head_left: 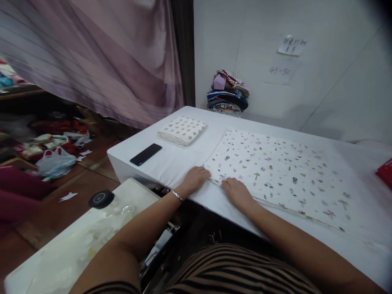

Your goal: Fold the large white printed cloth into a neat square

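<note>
On a white table (171, 163) at frame centre, the left hand (194, 179) and right hand (237, 192) pressed flat, gripping nothing, on the printed cloth (281, 171).

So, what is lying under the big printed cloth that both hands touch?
The printed cloth lies flat on the white table, with left hand and right hand on its near corner. Its edge shows layers; anything beneath is covered.

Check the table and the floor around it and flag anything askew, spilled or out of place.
On the table nothing is askew: the printed cloth lies flat under both hands, the folded cloth and phone sit apart. On the floor, paper scraps and a plastic bag lie scattered.
</note>
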A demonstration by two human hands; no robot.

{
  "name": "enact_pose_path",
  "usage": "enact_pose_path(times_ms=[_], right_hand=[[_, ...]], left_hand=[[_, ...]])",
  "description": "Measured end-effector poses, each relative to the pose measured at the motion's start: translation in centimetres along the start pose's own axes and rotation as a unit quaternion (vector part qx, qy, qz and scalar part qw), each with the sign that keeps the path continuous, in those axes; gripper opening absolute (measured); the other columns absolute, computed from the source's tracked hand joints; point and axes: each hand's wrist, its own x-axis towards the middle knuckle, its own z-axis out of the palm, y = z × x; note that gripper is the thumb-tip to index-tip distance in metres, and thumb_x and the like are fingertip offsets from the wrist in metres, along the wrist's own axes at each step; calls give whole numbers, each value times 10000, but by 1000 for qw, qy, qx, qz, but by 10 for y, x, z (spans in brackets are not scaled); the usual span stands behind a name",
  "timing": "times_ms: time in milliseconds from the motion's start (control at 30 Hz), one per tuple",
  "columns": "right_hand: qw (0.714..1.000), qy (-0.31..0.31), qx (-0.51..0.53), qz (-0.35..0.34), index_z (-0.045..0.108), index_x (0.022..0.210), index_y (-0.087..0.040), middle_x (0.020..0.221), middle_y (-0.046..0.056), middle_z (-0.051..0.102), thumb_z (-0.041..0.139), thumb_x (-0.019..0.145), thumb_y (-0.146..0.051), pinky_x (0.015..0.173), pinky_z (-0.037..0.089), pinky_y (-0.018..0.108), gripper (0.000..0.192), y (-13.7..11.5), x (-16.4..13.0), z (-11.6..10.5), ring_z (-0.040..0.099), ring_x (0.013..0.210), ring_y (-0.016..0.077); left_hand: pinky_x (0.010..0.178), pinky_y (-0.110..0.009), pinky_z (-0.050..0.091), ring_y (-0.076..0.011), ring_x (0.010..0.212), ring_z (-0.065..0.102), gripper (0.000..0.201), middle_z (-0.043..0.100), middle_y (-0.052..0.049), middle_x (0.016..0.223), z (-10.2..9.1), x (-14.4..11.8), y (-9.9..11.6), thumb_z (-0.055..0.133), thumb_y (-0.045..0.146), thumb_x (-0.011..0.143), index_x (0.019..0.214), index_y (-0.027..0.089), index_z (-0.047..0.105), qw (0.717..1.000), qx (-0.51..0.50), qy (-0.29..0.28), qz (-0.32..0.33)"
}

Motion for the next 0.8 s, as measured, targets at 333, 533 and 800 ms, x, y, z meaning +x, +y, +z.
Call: enact_pose_path(times_ms=[333,533,800], right_hand=[[1000,13,-13,-14,578,1043,-143,1004,117,567,435,922,-145,730,407,330,187,-1,0,1,506,921,234],[1000,16,-13,-7,576,1044,-149,1013,114,573,452,910,-132,739,406,333,183,-4,-1,0,506,926,233],[1000,13,3,-9,574,1053,-143,1019,114,571,458,906,-130,744,389,333,189,-3,-3,-4,500,927,235]], left_hand=[[894,-292,464,-166,1002,607,329,689,-24,1067,2,0,-6,506,150,771,1049,219,667,964,-164,73,-196],[697,-281,462,-186,824,628,266,712,-37,897,-9,38,-20,517,404,824,832,204,690,911,-175,5,-374],[700,-271,432,-197,877,618,266,704,-59,937,-12,42,-20,541,425,807,862,199,670,913,-134,-83,-376]])
